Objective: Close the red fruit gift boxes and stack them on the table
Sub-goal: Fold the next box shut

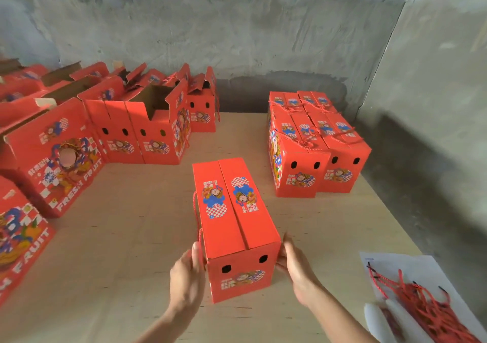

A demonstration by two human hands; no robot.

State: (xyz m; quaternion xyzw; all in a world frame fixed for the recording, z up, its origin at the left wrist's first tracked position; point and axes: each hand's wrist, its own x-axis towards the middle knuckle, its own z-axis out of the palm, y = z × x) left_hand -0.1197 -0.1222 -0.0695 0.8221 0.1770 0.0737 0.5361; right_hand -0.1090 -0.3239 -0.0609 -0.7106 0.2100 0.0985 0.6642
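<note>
- We observe two bare hands, the left hand (185,282) and the right hand (296,271).
- We record the left forearm (158,328) and the right forearm (340,324) as uncovered up to the lower edge of the view.
- We cannot resolve nails or finer marks because the right hand is blurred.

A closed box (234,226) stands in the middle of the table (131,250), with the left hand (187,282) at its left side and the right hand (297,271) against its right side. Behind it to the right sits a block of closed boxes (316,142), packed side by side. Open boxes (131,121) crowd the table's left side back to the wall (237,26) — and at the near right corner cords (421,305) lie on a sheet (411,269).
</note>
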